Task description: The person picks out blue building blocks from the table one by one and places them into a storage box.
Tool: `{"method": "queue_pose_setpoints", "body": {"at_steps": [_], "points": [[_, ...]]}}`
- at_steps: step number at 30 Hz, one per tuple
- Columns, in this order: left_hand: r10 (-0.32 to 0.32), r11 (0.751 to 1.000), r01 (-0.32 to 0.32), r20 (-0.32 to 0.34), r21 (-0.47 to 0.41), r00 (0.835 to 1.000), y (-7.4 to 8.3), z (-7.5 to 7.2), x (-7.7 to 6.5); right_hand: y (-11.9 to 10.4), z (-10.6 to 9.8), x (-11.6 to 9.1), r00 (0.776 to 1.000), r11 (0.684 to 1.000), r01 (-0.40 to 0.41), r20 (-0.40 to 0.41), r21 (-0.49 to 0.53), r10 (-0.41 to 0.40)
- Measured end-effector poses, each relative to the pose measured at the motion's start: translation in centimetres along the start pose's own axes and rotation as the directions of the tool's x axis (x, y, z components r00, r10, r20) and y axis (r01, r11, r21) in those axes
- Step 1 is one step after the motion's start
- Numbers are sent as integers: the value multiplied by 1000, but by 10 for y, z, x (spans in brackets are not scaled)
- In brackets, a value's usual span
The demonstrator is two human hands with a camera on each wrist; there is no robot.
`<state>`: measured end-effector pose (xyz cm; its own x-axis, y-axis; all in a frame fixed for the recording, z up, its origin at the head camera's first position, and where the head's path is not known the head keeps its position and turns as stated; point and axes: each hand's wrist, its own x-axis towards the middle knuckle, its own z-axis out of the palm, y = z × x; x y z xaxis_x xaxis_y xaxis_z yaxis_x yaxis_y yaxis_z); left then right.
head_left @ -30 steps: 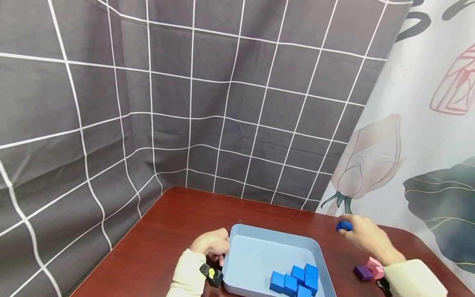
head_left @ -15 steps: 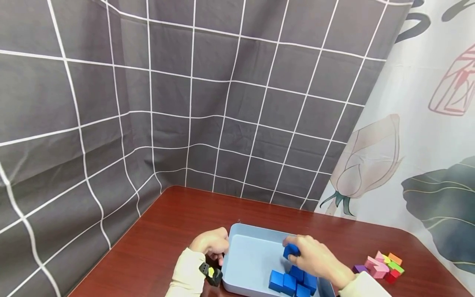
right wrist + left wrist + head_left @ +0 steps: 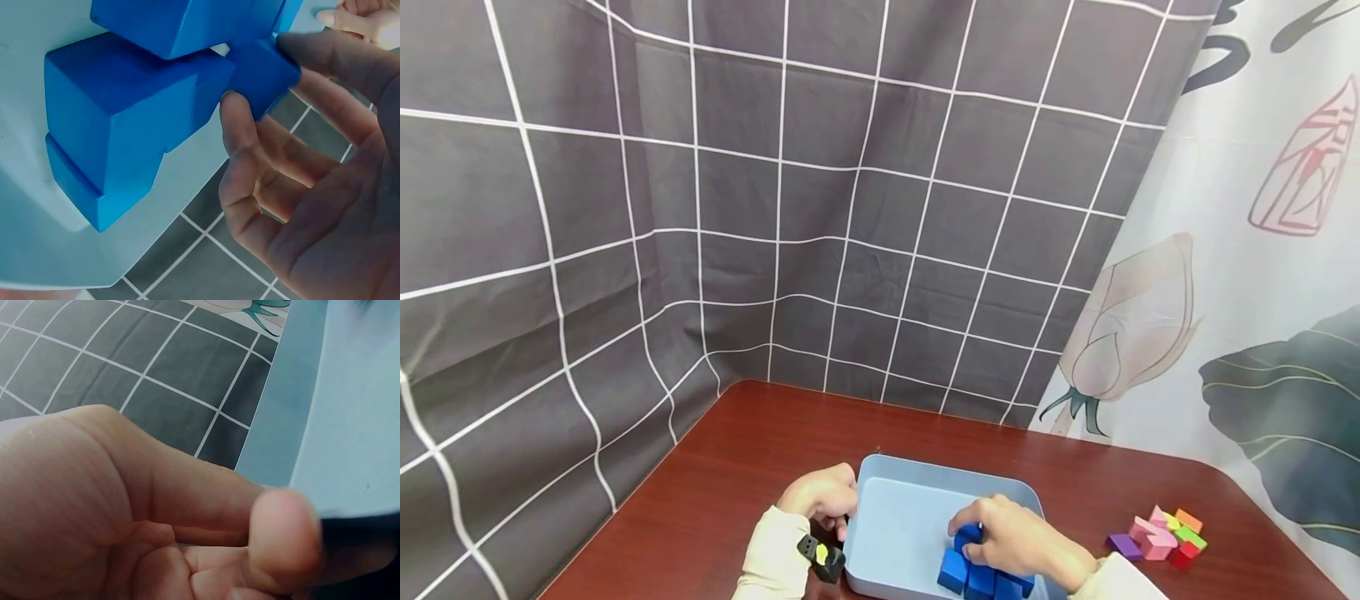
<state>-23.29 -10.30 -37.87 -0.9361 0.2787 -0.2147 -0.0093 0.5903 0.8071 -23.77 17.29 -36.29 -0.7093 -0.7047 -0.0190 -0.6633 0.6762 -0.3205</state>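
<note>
A light blue tray [image 3: 895,521] lies on the table, holding several blue blocks [image 3: 953,570] bunched toward its near right side. My right hand [image 3: 1018,537] is over the tray and pinches a blue block [image 3: 265,75] between thumb and fingertips. In the right wrist view that block sits right against the others, some of which are stacked. At the tray's left side, my left hand [image 3: 827,498] grips the edge; in the left wrist view a fingertip [image 3: 284,534] is at the wall's corner and another finger reaches under it.
To the tray's right, a small pile of coloured blocks [image 3: 1156,542], pink, orange, green, yellow and red, lies on the brown table [image 3: 760,433], with a purple block [image 3: 1123,547] beside it. A grey gridded curtain [image 3: 827,250] hangs behind.
My right hand has come from the table's right side into the tray with the blue block, then lowered it to the other blue blocks. The left hand stays at the tray's edge.
</note>
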Motion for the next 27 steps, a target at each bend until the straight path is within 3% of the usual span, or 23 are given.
{"method": "queue_pose_setpoints", "body": {"at_steps": [14, 20, 24, 27], "points": [[7, 1000, -7, 2, 3, 1000, 3, 3, 3, 4, 2, -10, 992, 990, 122, 35, 63, -125], [4, 1000, -4, 17, -8, 1000, 4, 5, 4, 3, -2, -20, 998, 992, 21, 49, 124, -28], [11, 1000, -11, 11, 10, 1000, 3, 6, 3, 5, -8, -35, 996, 988, -50, -69, 147, 61], [11, 1000, -11, 4, 27, 1000, 0, 2, 1, 12, -10, -45, 971, 972, -120, -178, 204, 158]]}}
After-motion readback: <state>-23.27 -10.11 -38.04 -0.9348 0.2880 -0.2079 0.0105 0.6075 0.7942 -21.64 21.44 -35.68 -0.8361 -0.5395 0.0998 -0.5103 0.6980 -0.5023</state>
